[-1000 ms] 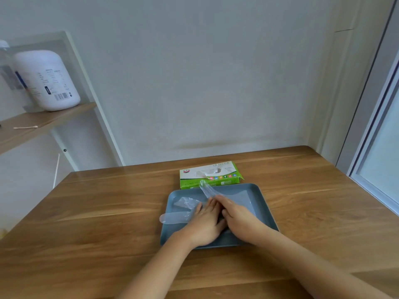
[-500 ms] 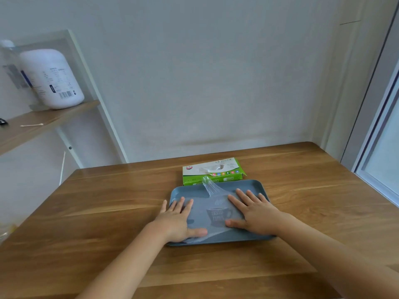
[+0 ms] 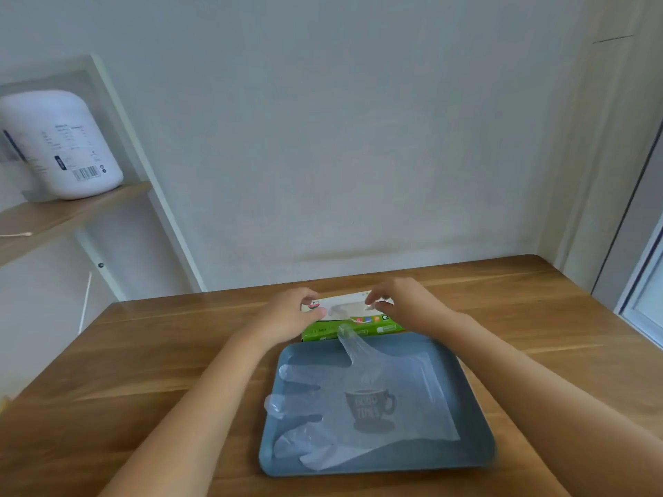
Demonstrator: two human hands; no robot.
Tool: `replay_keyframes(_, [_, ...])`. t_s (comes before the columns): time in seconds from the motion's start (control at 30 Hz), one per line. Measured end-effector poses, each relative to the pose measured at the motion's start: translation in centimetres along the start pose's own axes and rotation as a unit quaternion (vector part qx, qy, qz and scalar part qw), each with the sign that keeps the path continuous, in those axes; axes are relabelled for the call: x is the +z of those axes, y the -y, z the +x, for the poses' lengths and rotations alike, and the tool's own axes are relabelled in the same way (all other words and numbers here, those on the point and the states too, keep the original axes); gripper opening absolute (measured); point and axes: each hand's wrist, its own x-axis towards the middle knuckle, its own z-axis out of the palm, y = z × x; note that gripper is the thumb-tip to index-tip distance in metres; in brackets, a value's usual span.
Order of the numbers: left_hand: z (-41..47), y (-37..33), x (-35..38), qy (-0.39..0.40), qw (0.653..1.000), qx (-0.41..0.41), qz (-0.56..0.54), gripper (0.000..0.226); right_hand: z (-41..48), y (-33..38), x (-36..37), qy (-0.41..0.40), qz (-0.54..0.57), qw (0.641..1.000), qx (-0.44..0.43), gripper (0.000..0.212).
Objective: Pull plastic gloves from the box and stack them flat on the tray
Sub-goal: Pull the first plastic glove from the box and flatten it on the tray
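Observation:
A clear plastic glove (image 3: 362, 399) lies spread flat in the blue-grey tray (image 3: 479, 421), its fingers pointing left and its thumb reaching up over the far rim. Just behind the tray sits the green and white glove box (image 3: 358, 330). My left hand (image 3: 290, 313) grips the box's left end, thumb on top. My right hand (image 3: 401, 303) hovers over the right part of the box top, fingertips and thumb pinched together on clear plastic at the opening. The picture is slightly blurred there.
The tray and box sit on a wooden table (image 3: 143, 353) against a white wall. A wooden shelf (image 3: 64, 213) at the left carries a large white jug (image 3: 61, 145). A window frame (image 3: 642, 299) borders the right side.
Both hands left the glove they were pressing flat on the tray and moved forward to the box. The glove now lies uncovered on the tray.

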Motion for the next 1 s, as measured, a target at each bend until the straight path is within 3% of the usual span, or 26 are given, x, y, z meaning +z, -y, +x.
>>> replay_keyframes(0.2, [3.4,-0.4,3.7,0.082,0.997,-0.002,0.013,0.082,4.2,-0.1,3.4,0.001,0.034,0.999,-0.004,0.022])
replay_keyframes(0.4, [4.0,0.9,4.7,0.088,0.996,0.025,0.021,0.081,4.8,-0.9,5.5,-0.045,0.031,0.998,-0.036,0.013])
replay_keyframes(0.6, [4.5,1.4,5.2,0.086,0.995,0.033,0.029,0.073,5.4,-1.6,6.4,-0.024,-0.026,0.996,-0.078,0.016])
replay_keyframes(0.8, [5.1,2.0,5.3,0.092,0.995,0.029,-0.001,0.067,5.5,-1.9,5.9,-0.071,0.143,0.987,-0.031,0.009])
replay_keyframes(0.9, [5.0,2.0,5.3,0.094,0.995,0.029,-0.002,0.071,5.4,-1.8,5.7,-0.066,0.173,0.982,-0.020,0.006])
replay_keyframes(1.0, [4.9,2.0,5.1,0.100,0.994,0.029,-0.012,0.074,5.2,-1.9,5.7,-0.052,0.179,0.983,-0.012,0.021])
